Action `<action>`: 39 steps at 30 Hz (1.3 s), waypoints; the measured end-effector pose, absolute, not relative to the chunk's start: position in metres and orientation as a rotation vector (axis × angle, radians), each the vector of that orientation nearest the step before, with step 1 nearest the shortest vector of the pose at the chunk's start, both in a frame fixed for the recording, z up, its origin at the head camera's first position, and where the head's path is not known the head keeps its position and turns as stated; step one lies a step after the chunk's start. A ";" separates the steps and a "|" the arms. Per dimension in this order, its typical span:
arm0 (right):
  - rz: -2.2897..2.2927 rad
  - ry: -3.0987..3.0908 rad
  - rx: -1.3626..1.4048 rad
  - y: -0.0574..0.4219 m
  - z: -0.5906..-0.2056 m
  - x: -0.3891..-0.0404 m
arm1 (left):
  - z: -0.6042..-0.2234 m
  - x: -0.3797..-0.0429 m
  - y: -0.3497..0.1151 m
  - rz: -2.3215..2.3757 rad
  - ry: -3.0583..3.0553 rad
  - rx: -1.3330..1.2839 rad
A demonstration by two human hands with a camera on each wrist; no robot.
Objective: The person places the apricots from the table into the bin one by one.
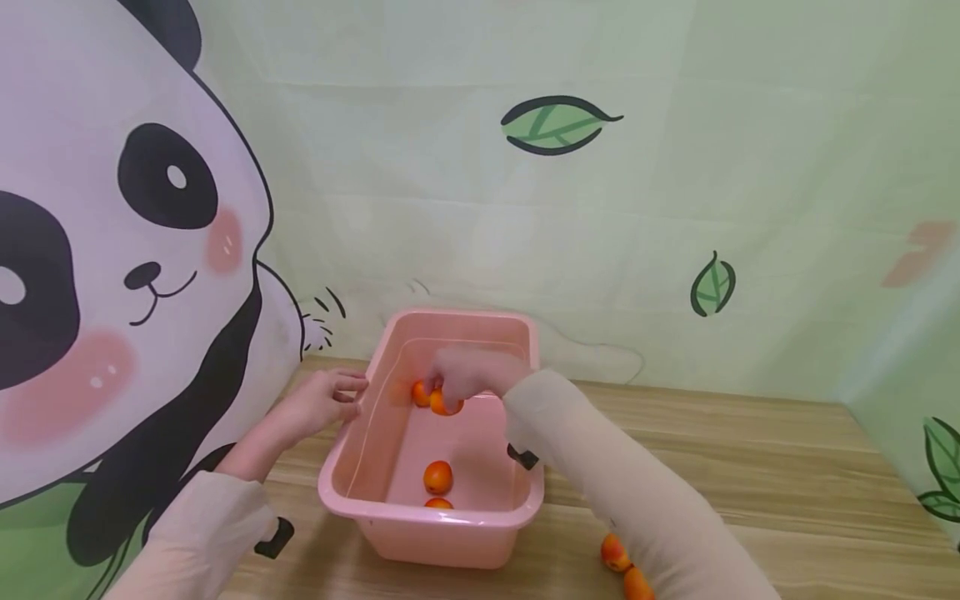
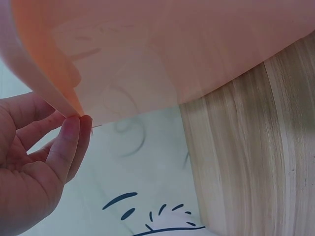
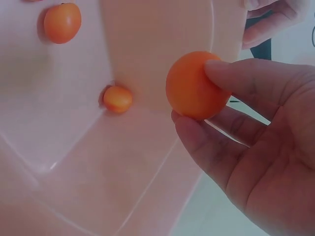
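A pink plastic basin (image 1: 431, 533) stands on the wooden table. My left hand (image 1: 321, 400) is at its left side, thumb and fingers pinching the rim (image 2: 54, 88) in the left wrist view. Over the far part of the basin, my right hand (image 1: 474, 372) holds a round orange-red fruit (image 3: 192, 88) between thumb and fingertips. Below it, one fruit (image 3: 117, 99) lies in the far left corner of the basin. Two more fruits lie near the basin's front wall, one (image 1: 438, 477) in full sight, the other (image 1: 438, 503) partly hidden by the rim.
To the right of the basin, two orange-red fruits lie on the table, one (image 1: 613, 552) close behind the other (image 1: 638, 585), partly covered by the right sleeve (image 1: 637, 500). Behind the table (image 1: 750, 442) hangs a pale green cloth (image 1: 420, 167) with a panda and leaves.
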State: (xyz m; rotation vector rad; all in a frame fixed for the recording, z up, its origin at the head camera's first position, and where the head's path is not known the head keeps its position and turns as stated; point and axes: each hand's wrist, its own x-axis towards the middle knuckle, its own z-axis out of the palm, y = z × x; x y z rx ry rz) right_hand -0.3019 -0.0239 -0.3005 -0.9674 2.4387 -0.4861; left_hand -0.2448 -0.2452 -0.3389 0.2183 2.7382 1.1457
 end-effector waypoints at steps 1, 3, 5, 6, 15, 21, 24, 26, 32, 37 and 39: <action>-0.498 2.436 -0.963 -0.025 -0.302 -0.302 | -0.339 -0.245 -0.246 1.146 2.739 0.215; -0.545 2.417 -0.950 -0.027 -0.306 -0.303 | -0.340 -0.245 -0.246 1.141 2.741 0.224; -0.586 2.404 -0.924 -0.029 -0.309 -0.304 | -0.340 -0.246 -0.246 1.132 2.747 0.232; -0.582 2.412 -0.919 -0.030 -0.311 -0.305 | -0.341 -0.246 -0.246 1.130 2.750 0.233; -0.643 2.451 -0.617 -0.037 -0.326 -0.304 | -0.339 -0.245 -0.247 1.133 2.751 0.260; -0.718 2.451 -0.458 -0.040 -0.334 -0.299 | -0.339 -0.246 -0.247 1.125 2.767 0.272; -0.658 2.483 -0.500 -0.042 -0.338 -0.297 | -0.340 -0.246 -0.247 1.128 2.767 0.262; -0.667 2.481 -0.486 -0.042 -0.341 -0.295 | -0.340 -0.246 -0.247 1.132 2.764 0.247; -0.728 2.464 -0.427 -0.044 -0.352 -0.292 | -0.340 -0.247 -0.246 1.113 2.772 0.243; -0.701 2.496 -0.418 -0.046 -0.356 -0.293 | -0.340 -0.247 -0.246 1.112 2.775 0.246; -0.697 2.498 -0.414 -0.046 -0.358 -0.294 | -0.340 -0.246 -0.246 1.109 2.778 0.248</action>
